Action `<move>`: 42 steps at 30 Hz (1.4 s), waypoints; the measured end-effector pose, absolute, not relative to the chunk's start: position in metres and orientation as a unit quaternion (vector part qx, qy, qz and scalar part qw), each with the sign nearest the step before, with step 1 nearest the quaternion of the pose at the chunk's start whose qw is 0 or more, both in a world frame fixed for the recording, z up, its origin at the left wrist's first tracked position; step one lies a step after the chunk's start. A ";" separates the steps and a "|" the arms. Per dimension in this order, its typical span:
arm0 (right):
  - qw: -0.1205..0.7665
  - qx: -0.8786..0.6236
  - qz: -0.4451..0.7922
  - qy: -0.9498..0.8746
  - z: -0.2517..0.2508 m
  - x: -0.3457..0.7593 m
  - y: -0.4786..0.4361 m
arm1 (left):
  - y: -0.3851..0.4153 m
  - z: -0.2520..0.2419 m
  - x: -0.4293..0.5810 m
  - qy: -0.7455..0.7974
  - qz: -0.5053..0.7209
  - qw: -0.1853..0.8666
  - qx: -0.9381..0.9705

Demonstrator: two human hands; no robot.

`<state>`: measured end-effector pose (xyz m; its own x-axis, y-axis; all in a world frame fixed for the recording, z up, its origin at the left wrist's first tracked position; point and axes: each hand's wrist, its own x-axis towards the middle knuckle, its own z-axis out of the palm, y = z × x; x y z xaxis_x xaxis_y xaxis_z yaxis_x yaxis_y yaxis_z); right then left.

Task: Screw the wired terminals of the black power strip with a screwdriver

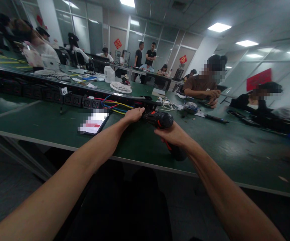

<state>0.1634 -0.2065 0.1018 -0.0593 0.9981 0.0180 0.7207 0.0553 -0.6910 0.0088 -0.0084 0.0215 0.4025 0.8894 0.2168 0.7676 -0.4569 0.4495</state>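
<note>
My right hand [171,134] is wrapped round the grip of a black and orange cordless drill [160,119], whose nose points away to the left. Just ahead of that nose, my left hand [134,115] is closed at the end of a long black power strip [77,100]; its fingertips are partly hidden. Red, yellow and blue wires [117,106] run out of the strip's open section beside my left hand. The drill bit and the spot it points at are too dark and covered to make out.
A lit phone [94,122] lies on the green table [139,147] left of my left forearm. Behind the strip stand a white fan [121,87] and a white jug [109,74]. Loose white cable [168,104] lies to the right. A co-worker [202,83] sits across the table.
</note>
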 end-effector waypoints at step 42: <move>0.252 -0.646 0.259 -0.672 0.105 0.160 -0.208 | -0.008 0.022 0.009 0.498 0.225 0.157 0.822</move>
